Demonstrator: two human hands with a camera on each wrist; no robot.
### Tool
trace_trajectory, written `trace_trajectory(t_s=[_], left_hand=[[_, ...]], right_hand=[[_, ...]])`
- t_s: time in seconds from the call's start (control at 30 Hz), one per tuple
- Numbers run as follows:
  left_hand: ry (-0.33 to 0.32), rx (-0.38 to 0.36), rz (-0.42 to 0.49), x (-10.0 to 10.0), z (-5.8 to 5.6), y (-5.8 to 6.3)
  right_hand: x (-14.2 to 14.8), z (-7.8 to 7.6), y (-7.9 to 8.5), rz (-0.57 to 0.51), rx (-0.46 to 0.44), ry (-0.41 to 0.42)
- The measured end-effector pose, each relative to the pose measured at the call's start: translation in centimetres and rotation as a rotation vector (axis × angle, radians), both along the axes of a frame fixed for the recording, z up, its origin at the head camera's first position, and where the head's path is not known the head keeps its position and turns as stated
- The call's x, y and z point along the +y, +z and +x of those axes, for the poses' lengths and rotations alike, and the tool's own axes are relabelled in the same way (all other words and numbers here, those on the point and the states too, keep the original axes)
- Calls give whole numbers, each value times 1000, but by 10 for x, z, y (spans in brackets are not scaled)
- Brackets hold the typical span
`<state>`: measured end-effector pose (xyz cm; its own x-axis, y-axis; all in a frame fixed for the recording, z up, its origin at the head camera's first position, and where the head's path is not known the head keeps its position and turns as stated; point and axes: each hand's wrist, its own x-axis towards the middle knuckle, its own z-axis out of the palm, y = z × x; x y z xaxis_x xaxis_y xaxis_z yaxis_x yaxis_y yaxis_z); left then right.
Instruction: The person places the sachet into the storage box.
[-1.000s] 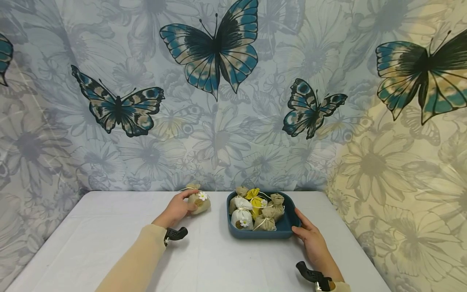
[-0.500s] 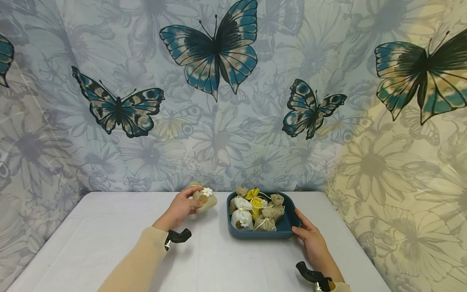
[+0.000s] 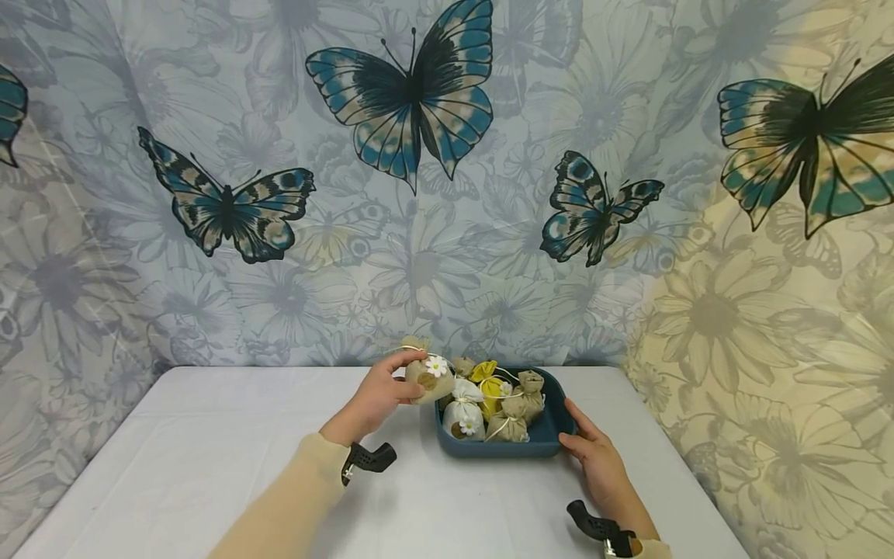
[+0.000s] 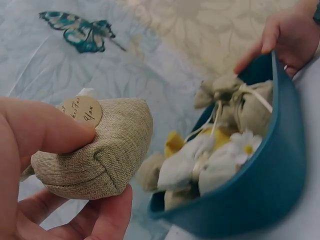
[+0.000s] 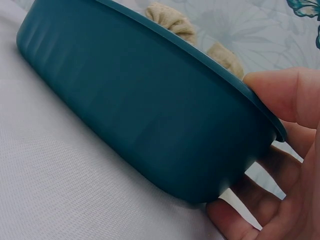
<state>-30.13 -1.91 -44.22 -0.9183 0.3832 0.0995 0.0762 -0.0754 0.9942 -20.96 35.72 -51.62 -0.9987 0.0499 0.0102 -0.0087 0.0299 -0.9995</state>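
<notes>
My left hand (image 3: 373, 397) pinches a beige drawstring pouch (image 3: 431, 382) with a white daisy and a round tag, in the air at the left rim of a blue tub (image 3: 499, 449). In the left wrist view the thumb lies across the tag of the pouch (image 4: 127, 130), and fingers support it underneath. My right hand (image 3: 597, 454) holds the tub's right end. The right wrist view shows the thumb on the tub's rim and fingers against its outer wall (image 5: 150, 110). Inside the tub sit a white pouch (image 3: 461, 423), a yellow pouch (image 3: 491, 397) and several beige pouches (image 3: 507, 427).
The tub stands on a table with a white cloth (image 3: 209, 450), close to its back edge. Behind the table hangs a butterfly-patterned backdrop (image 3: 419, 272). Inside the tub, bare floor (image 3: 550, 423) shows at the right end.
My left hand has lifted the beige pouch off the table and carried it rightward to the tub's left rim. The right hand and the tub have stayed in place.
</notes>
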Motion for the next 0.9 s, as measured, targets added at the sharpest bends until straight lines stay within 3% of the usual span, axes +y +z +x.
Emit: trace_trajectory(t_s=[0.33,0.9], left_hand=[[-133,55,-20,41,16,10],[-198,99,-100,105,36,12]], right_hand=[[1,0,0,-1,-4,-5],[-1,1,4,6,-17,0]])
